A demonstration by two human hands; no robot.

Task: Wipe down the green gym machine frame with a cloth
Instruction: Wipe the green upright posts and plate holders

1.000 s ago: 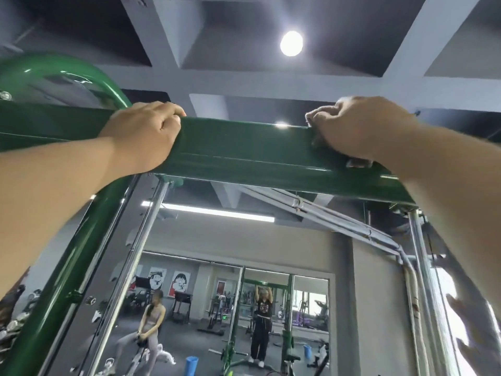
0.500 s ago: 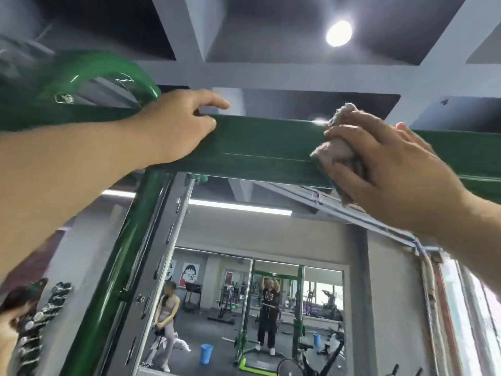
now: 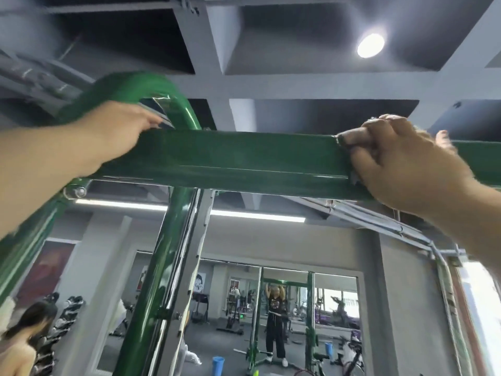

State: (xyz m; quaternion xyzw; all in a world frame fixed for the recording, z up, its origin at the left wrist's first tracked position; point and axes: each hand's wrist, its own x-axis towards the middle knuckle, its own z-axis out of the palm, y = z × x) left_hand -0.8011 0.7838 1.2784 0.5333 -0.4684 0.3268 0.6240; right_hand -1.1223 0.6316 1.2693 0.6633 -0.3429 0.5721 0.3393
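Observation:
A glossy green crossbeam (image 3: 244, 158) of the gym machine runs across the view overhead. My right hand (image 3: 401, 169) grips a small greyish cloth (image 3: 348, 141) and presses it against the beam's front and top edge at the right; most of the cloth is hidden under the fingers. My left hand (image 3: 119, 131) reaches over the beam's left end near the curved green tube (image 3: 173, 104), with its fingers extended and blurred. A green upright post (image 3: 160, 267) descends below the beam.
Chrome guide rods (image 3: 189, 253) run beside the upright. A wall mirror (image 3: 284, 308) ahead reflects a person with raised arms. Another person (image 3: 21, 340) is at the lower left. Grey cable conduit (image 3: 379, 221) slopes down at right. A ceiling lamp (image 3: 370, 46) shines above.
My right hand with the cloth has slid rightward along the beam and up onto its top edge. My left hand has shifted left toward the curved tube. The view has panned left.

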